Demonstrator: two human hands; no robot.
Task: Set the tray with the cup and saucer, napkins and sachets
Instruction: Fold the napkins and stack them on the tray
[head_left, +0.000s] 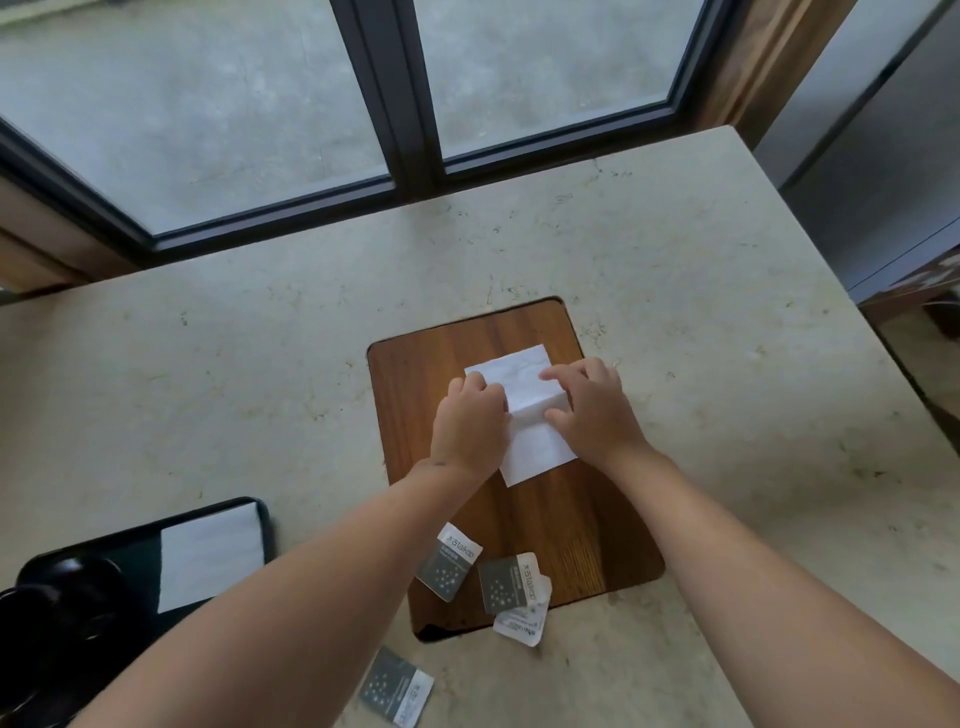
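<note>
Hands both on the white napkin (524, 410) atop the wooden board (571, 519): left hand (470, 423) pinches its edge with curled fingers, right hand (592, 410) presses it, fingers bent. Black tray (260, 525) sits well left, already holding another napkin (208, 556).

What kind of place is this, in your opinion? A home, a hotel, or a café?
Probably a hotel room or a serviced lounge, though a home is possible. The signs: a pale stone table beside a large dark-framed window, branded sachets near a wooden tray, and a black tray with a folded napkin.
</note>
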